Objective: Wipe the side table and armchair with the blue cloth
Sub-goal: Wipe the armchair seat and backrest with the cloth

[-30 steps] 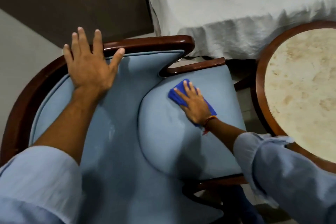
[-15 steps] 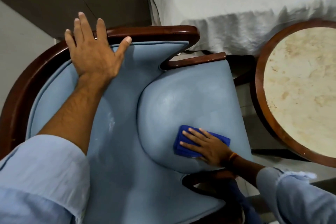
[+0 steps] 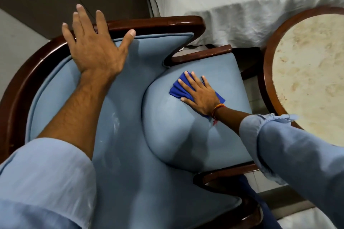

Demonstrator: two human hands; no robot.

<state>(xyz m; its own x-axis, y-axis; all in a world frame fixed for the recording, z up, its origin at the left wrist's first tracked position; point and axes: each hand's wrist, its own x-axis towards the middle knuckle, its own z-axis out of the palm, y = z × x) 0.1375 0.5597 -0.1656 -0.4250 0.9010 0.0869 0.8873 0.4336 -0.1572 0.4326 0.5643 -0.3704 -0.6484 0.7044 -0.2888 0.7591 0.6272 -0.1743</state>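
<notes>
The left hand (image 3: 96,50) lies flat with fingers (image 3: 81,16) spread and released, palm on the top of the armchair (image 3: 121,154) back, fingertips over its dark wooden rim. Right of it, on the far part of the armchair's seat cushion, the right hand (image 3: 200,96) presses the blue cloth (image 3: 179,88) flat, fingers stretched out over it rather than clenched. Right of the armchair, just beside its seat, stands the round bench (image 3: 309,72) with a pale mottled top and wooden rim.
</notes>
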